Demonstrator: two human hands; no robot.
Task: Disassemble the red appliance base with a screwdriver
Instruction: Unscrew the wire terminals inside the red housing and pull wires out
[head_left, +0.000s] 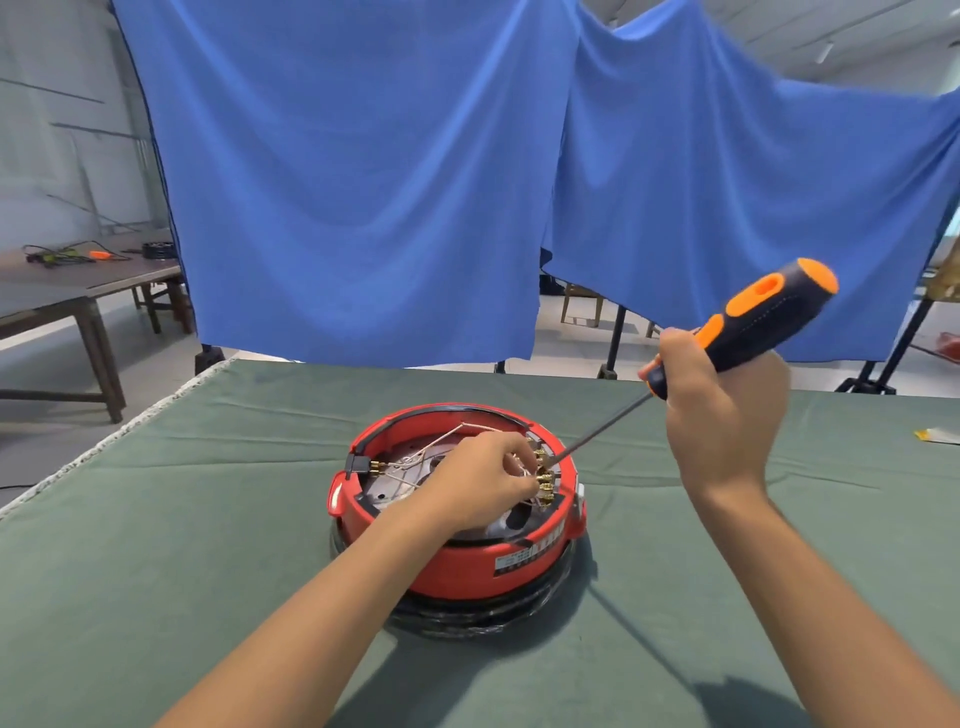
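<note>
Now right hand (727, 410) gripping screwdriver (748, 325), tip in base (467, 561)

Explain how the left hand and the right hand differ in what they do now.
The left hand rests low inside the red appliance base, fingers pinching at the brass terminals; the right hand is raised beside the base, gripping the screwdriver handle. Both work at the same terminals, where the screwdriver tip points.
</note>
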